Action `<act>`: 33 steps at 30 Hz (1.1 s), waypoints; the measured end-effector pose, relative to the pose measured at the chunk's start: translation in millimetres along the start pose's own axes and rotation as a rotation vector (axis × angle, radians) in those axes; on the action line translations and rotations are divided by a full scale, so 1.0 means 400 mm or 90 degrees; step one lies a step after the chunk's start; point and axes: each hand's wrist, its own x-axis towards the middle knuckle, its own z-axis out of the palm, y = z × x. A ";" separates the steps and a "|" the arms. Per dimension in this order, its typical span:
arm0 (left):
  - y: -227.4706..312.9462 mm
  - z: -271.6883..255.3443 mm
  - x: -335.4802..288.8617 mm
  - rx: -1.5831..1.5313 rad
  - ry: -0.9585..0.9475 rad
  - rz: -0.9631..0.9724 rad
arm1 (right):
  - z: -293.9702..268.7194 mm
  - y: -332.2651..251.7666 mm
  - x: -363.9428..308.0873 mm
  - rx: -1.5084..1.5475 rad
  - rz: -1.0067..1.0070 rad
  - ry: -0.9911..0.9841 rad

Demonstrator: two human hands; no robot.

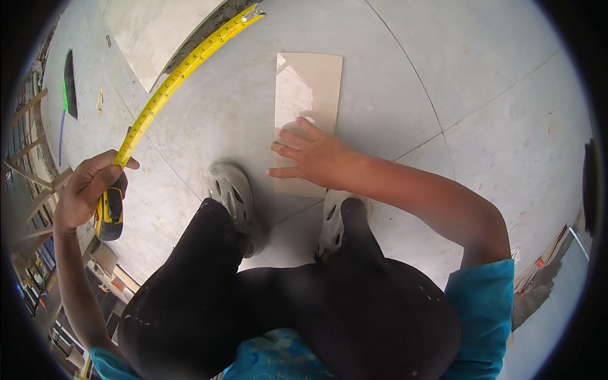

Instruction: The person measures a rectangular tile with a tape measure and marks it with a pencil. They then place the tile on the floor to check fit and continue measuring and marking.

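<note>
On the left my left hand (88,189) is closed around a yellow and black tape measure (111,212), its thumb and fingers pinching the blade near the case. The yellow blade (170,87) runs out in a curve toward the upper middle and ends in a metal hook. A glossy beige rectangular tile (320,82) lies on the floor between and beyond my feet. Over its lower half my right hand (313,154) is spread flat with the fingers apart. Whether it presses on the tile or hovers just above I cannot tell.
My two grey shoes (235,199) flank the tile's near end. A larger pale slab (155,31) lies at the upper left. Farther left are a black and green brush-like object (69,88) and wooden bars (28,152). Thin joint lines cross the grey floor (494,152).
</note>
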 end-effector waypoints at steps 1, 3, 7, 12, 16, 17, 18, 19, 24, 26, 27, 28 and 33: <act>-0.020 0.003 0.013 -0.020 -0.018 0.015 | -0.021 0.011 -0.012 0.028 0.082 0.009; -0.040 0.013 0.035 -0.043 -0.038 0.028 | -0.105 0.050 -0.031 0.087 0.244 0.028; -0.141 0.039 0.129 -0.138 -0.055 0.104 | -0.171 0.168 -0.056 0.252 0.573 0.022; -0.200 0.039 0.194 -0.140 -0.109 0.100 | -0.176 0.205 0.023 0.495 0.822 -0.016; -0.194 0.045 0.234 -0.036 -0.106 0.098 | -0.121 0.194 0.059 0.476 0.845 0.092; -0.189 0.052 0.246 -0.037 -0.113 0.110 | -0.101 0.198 0.055 0.421 0.826 0.108; -0.187 0.055 0.252 -0.040 -0.117 0.120 | -0.083 0.206 0.057 0.366 0.803 0.123; -0.184 0.056 0.256 -0.016 -0.120 0.117 | -0.067 0.213 0.053 0.310 0.780 0.137; -0.210 0.073 0.292 0.018 -0.080 0.157 | -0.092 0.195 0.130 0.287 0.744 0.086; -0.196 0.084 0.301 0.029 -0.079 0.164 | -0.072 0.196 0.136 0.286 0.681 0.127; -0.187 0.091 0.303 0.034 -0.082 0.169 | -0.063 0.201 0.132 0.302 0.635 0.159; -0.182 0.095 0.307 0.040 -0.085 0.174 | -0.054 0.206 0.127 0.318 0.588 0.191; -0.193 0.107 0.332 0.058 -0.091 0.135 | -0.095 0.195 0.131 0.325 0.563 0.287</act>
